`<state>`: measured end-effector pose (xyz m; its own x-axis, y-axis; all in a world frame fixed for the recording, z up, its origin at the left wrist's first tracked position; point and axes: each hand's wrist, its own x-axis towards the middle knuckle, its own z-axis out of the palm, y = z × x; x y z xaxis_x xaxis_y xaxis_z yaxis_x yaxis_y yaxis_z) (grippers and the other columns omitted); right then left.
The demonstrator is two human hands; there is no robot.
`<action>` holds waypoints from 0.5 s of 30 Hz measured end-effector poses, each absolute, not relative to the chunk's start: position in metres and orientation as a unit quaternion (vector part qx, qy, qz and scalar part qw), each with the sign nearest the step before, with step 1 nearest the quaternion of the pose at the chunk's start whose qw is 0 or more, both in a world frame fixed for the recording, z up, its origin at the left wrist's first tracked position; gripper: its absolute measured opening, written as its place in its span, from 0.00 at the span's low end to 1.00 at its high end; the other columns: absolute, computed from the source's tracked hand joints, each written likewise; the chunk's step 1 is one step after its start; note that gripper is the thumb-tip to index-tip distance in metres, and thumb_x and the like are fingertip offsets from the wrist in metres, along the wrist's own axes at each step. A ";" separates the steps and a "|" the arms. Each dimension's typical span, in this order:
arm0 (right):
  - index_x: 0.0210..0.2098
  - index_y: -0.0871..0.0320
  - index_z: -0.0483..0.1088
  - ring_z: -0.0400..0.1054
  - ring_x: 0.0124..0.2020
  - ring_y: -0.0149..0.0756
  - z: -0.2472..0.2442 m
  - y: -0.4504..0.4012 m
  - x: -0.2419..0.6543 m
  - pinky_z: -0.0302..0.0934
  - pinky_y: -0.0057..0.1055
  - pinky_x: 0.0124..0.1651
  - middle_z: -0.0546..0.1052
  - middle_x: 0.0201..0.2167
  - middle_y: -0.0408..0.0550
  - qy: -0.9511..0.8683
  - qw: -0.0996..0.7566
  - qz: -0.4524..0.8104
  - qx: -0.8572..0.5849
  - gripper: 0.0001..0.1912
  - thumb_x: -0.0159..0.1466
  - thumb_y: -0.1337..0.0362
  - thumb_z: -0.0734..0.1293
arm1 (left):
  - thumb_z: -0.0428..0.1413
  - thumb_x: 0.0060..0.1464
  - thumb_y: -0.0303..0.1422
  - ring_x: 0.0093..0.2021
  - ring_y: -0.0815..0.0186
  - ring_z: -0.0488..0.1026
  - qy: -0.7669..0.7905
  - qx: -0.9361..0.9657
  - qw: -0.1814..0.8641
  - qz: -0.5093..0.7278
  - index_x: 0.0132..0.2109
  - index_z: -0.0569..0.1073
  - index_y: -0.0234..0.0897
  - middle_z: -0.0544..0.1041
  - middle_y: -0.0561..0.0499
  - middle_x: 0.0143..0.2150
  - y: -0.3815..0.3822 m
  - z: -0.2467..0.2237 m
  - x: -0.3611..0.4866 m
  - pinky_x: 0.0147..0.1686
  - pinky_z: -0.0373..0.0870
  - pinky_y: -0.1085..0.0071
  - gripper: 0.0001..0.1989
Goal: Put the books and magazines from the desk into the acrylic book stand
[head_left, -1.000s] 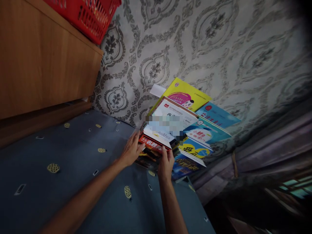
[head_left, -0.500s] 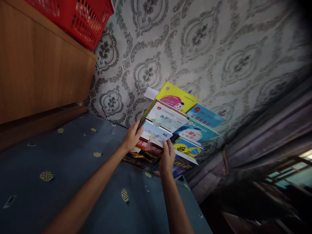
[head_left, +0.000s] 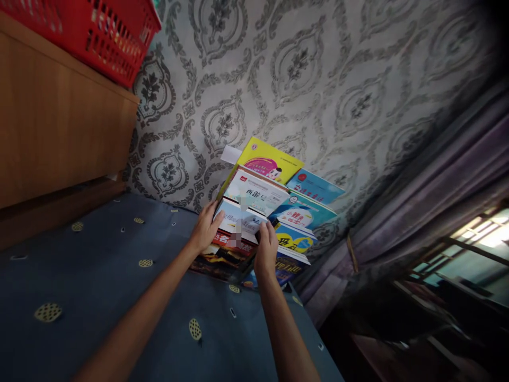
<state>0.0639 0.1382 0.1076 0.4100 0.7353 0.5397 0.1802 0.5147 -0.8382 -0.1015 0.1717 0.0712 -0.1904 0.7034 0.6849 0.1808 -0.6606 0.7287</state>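
Two columns of books lean in tiers against the patterned wall. My left hand (head_left: 207, 227) is closed on the left edge of a light-blue book (head_left: 240, 217) in the left column, and my right hand (head_left: 266, 245) grips its right edge. Behind it stand a white book (head_left: 256, 193) and a yellow book (head_left: 270, 162); in front is a red and black book (head_left: 226, 257). The right column has a blue book (head_left: 316, 185), a teal book (head_left: 306, 212), a yellow and blue book (head_left: 296, 239) and a dark blue book (head_left: 288, 268), partly behind my right hand.
A red basket (head_left: 115, 40) sits on a wooden cabinet (head_left: 63, 116) at the upper left. The dark blue patterned cloth (head_left: 151, 302) lies under the books. A purple-grey curtain (head_left: 377, 233) hangs at the right, beside a window (head_left: 481, 239).
The view has shifted, so the books, basket and cabinet appear further left. Both hands remain at the light-blue book's edges.
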 end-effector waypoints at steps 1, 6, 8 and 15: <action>0.58 0.63 0.69 0.63 0.63 0.49 0.107 0.138 0.064 0.54 0.44 0.66 0.70 0.61 0.58 -0.506 0.707 0.196 -0.455 0.39 0.57 0.42 0.66 | 0.44 0.65 0.51 0.67 0.55 0.60 0.365 0.609 0.191 0.678 0.63 0.66 0.35 0.66 0.38 0.65 0.171 0.071 -0.102 0.68 0.54 0.54 0.30; 0.60 0.61 0.67 0.61 0.64 0.47 0.104 0.141 0.067 0.53 0.45 0.66 0.68 0.63 0.57 -0.499 0.707 0.225 -0.448 0.38 0.58 0.42 0.66 | 0.44 0.65 0.49 0.65 0.55 0.64 0.372 0.612 0.179 0.675 0.62 0.69 0.34 0.70 0.38 0.62 0.171 0.077 -0.106 0.66 0.58 0.56 0.29; 0.60 0.60 0.67 0.61 0.65 0.47 0.102 0.143 0.069 0.54 0.45 0.66 0.68 0.64 0.56 -0.498 0.708 0.237 -0.441 0.37 0.59 0.43 0.66 | 0.44 0.66 0.47 0.62 0.56 0.67 0.369 0.615 0.170 0.676 0.59 0.71 0.35 0.74 0.40 0.58 0.174 0.089 -0.113 0.65 0.60 0.57 0.26; 0.58 0.58 0.70 0.62 0.63 0.47 0.097 0.147 0.075 0.56 0.47 0.64 0.71 0.61 0.54 -0.503 0.708 0.233 -0.438 0.34 0.59 0.44 0.67 | 0.51 0.62 0.42 0.48 0.58 0.76 0.331 0.670 0.174 0.641 0.46 0.77 0.34 0.81 0.45 0.46 0.199 0.162 -0.146 0.53 0.70 0.62 0.18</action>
